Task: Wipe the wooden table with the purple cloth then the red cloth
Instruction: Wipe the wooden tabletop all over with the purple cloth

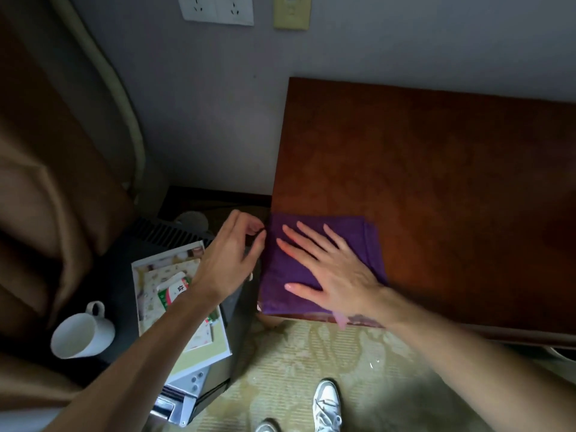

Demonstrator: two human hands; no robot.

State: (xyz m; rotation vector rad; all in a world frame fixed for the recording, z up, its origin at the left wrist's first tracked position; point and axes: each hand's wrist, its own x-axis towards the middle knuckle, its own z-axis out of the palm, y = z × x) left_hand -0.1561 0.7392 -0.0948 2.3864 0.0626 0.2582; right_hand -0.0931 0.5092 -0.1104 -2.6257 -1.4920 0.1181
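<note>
Currently on purple pass: purple cloth (318, 263) folded flat at near-left corner of wooden surface (436, 182). Right hand (330, 269) pressed on top, fingers splayed, no grip closed on it. Left hand (230, 254) pinching cloth's left edge, probably; blurred. Keep palm flat, even pressure, long overlapping strokes toward the bare far side. Red cloth not visible. Mind mug (82, 333) nearby.

Your wooden table (436, 157) stands against the wall; a folded purple cloth (358, 241) lies flat at its near left corner, reaching both edges.
</note>
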